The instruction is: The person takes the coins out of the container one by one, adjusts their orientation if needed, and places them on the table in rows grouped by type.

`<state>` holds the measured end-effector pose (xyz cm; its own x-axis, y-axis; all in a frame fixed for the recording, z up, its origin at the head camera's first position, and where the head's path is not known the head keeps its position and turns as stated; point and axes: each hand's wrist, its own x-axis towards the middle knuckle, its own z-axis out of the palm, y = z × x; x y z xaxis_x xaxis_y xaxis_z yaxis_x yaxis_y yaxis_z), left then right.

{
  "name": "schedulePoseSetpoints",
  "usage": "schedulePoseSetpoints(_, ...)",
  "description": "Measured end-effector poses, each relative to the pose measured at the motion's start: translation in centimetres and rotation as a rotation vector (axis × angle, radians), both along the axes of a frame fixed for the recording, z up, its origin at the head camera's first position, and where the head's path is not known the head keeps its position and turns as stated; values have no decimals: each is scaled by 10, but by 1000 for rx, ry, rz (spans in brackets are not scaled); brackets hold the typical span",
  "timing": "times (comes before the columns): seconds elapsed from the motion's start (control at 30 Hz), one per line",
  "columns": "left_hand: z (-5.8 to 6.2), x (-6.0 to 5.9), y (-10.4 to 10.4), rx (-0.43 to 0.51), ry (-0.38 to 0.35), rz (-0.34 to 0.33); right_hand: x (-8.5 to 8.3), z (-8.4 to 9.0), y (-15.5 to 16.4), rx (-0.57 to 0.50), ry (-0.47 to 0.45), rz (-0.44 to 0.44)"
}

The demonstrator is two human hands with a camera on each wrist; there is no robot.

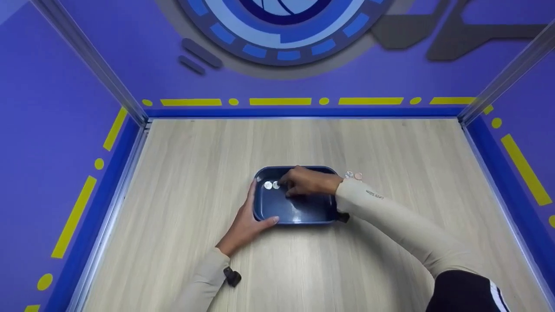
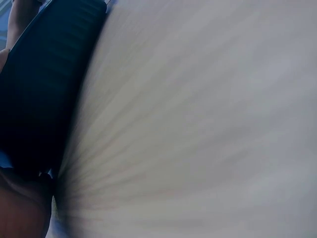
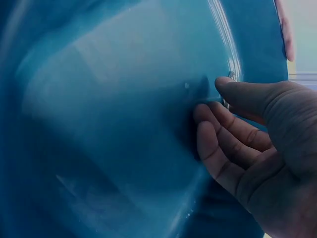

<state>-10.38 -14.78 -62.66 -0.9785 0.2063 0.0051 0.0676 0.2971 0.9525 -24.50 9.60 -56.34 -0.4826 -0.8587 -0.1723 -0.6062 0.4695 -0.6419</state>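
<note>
A dark blue rectangular tray [image 1: 310, 212] with rounded corners sits on the wooden table. My left hand [image 1: 247, 225] grips its left end, thumb over the near rim and fingers along the left wall. Two silver coins [image 1: 268, 185] lie side by side inside, toward the far left corner. Reaching in over the right side, my right hand [image 1: 303, 181] has its fingertips right beside the right-hand coin. In the right wrist view, thumb and forefinger pinch a thin silvery coin [image 3: 225, 103], while the other fingers curl below. The left wrist view shows mainly the tray's outer wall [image 2: 44, 84] and blurred tabletop.
Beyond the tray's right end, a silver coin [image 1: 349, 174] and a copper-coloured coin [image 1: 358, 176] lie on the table [image 1: 195, 173], partly behind the right forearm. Blue-purple panels [image 1: 277, 86] enclose the table at the back and both sides.
</note>
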Motion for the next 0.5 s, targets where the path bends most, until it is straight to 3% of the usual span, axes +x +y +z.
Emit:
schedulePoseSetpoints(0.3,2,0,1,0,-9,-12,0,10,-1,65,8,61)
schedulePoseSetpoints(0.5,1,1,0,-3,1,-18,-3,13,-12,85,47,55)
